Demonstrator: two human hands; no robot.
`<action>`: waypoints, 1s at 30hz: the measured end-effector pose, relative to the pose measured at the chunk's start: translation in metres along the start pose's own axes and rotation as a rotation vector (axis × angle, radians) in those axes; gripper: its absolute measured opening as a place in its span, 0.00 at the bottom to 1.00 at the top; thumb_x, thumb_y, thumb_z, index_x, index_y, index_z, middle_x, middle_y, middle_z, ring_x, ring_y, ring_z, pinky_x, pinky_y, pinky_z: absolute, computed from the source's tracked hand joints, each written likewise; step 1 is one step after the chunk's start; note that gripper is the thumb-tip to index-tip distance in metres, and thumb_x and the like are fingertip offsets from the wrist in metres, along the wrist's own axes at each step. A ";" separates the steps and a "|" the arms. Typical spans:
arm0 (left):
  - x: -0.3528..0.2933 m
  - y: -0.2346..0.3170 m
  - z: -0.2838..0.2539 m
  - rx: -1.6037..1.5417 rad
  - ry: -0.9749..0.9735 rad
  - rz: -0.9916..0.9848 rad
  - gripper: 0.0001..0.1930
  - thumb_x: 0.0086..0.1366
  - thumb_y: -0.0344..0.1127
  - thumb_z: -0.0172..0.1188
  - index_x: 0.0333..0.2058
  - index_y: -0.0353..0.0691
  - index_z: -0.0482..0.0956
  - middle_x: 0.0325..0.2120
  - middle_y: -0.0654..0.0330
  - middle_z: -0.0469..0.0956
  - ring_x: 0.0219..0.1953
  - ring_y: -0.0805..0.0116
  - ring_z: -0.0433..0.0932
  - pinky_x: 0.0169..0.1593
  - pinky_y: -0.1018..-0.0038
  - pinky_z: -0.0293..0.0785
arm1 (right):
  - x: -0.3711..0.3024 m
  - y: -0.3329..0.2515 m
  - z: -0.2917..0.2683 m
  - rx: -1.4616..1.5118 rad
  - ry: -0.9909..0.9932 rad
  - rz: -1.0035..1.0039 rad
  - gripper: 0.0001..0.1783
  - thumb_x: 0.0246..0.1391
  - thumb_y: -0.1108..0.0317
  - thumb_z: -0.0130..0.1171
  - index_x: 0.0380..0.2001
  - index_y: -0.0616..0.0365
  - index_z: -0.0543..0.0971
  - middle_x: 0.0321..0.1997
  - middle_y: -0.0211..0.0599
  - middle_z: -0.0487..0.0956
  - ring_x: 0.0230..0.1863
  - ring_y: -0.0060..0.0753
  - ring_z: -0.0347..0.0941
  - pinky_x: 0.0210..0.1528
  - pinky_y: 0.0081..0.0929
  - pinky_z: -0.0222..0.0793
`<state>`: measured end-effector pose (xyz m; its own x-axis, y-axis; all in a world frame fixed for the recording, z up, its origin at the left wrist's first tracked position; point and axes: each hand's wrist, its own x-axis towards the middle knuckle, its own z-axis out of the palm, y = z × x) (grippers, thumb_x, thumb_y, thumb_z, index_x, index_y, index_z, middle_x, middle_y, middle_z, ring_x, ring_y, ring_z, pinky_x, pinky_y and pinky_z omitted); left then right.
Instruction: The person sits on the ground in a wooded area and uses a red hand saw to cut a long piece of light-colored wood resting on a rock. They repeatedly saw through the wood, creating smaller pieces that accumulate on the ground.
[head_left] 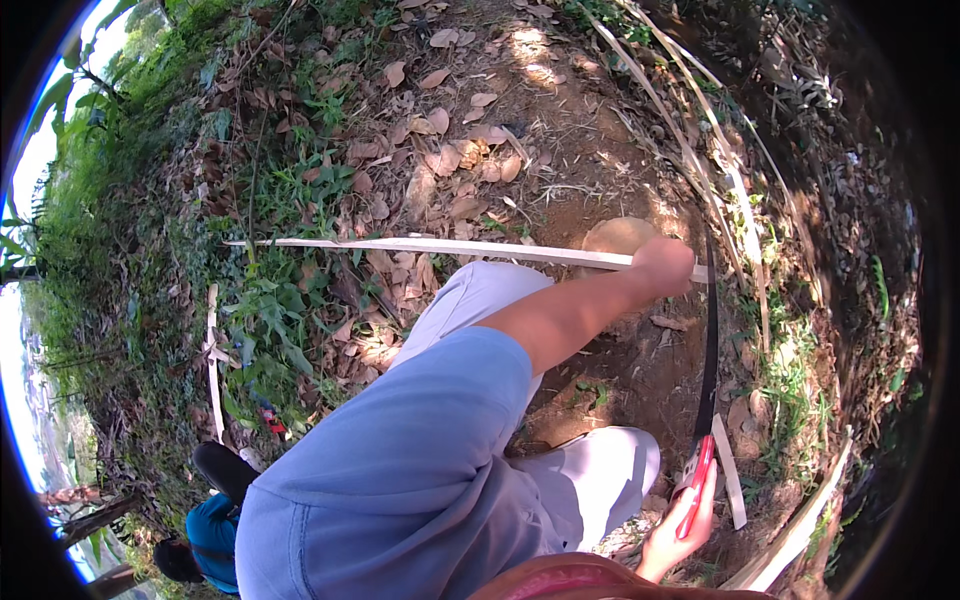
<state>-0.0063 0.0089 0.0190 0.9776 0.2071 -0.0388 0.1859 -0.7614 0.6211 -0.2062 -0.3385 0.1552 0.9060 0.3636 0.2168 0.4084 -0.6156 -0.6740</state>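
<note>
Leaf-strewn brown earth (575, 125), patched with green plants (290, 330) toward the left of the frame, lies around you as you work low to the ground, dappled sun falling on it. Your left hand (665, 267), right of centre, is closed in a fist around a long, narrow, pale wooden strip (480, 247), gripping it close to its right-hand end. From that fist the strip runs almost level across the picture, thinning to a tip at centre left, and it passes in front of a round tan wood-like disc (617, 236). Your right hand (672, 548), at the lower right, is wrapped around the red handle (704, 475) of a tool with a long, straight, dark blade (710, 360). What matters most is the crossing: your blade stands nearly upright in the frame, roughly square to the strip, and its upper part meets the strip's short end just right of your left fist. You have that left hand much nearer the crossing; your right sits well below it. Whether the edge actually touches the wood, you cannot tell from this angle.
</note>
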 end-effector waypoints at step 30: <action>0.004 0.010 -0.012 0.040 -0.012 -0.070 0.18 0.63 0.48 0.70 0.40 0.38 0.91 0.40 0.48 0.90 0.44 0.48 0.89 0.51 0.57 0.86 | 0.008 0.007 0.008 -0.018 0.020 -0.113 0.26 0.67 0.75 0.60 0.67 0.65 0.79 0.49 0.50 0.90 0.33 0.23 0.84 0.39 0.23 0.77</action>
<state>-0.0019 0.0096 0.0347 0.9631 0.2536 -0.0905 0.2575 -0.7691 0.5849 -0.1964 -0.3346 0.1465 0.8559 0.4176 0.3051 0.5100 -0.5838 -0.6318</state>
